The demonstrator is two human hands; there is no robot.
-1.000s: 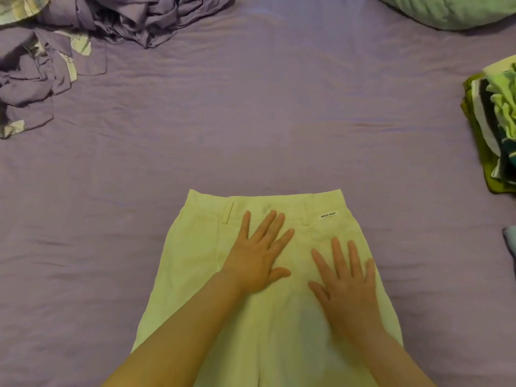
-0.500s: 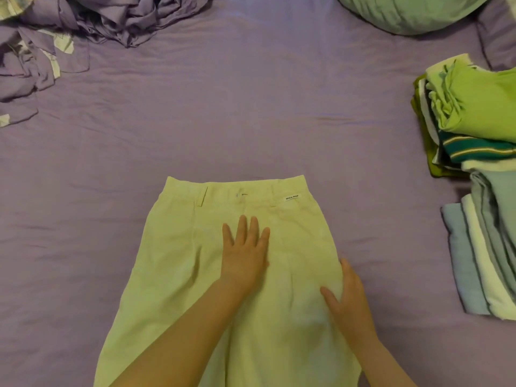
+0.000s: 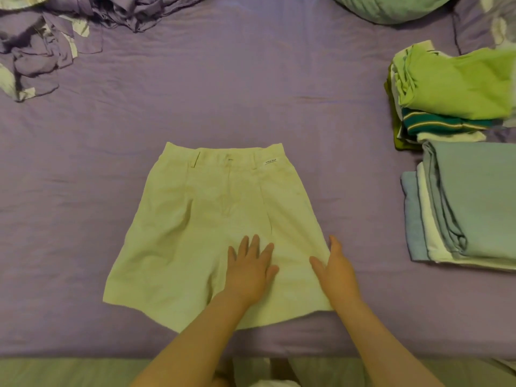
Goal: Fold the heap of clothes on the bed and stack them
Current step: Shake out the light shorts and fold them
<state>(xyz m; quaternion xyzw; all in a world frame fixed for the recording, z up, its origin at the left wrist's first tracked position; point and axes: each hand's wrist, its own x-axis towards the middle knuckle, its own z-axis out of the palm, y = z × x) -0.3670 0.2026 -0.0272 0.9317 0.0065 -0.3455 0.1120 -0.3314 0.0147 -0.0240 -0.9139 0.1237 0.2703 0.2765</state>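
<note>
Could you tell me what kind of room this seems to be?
Most likely a bedroom: the shorts lie on a bed sheet, a pillow sits at the far edge, and folded clothes are stacked to the right.

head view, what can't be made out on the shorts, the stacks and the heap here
- Label on the shorts waistband: print too small to read.
- Right hand: its fingers curl over the shorts' side edge, so their tips are hidden.
- Folded stacks: cut off by the right edge, lower layers covered.
- Unfolded heap: cut off at the top left corner, so separate garments cannot be counted.
</note>
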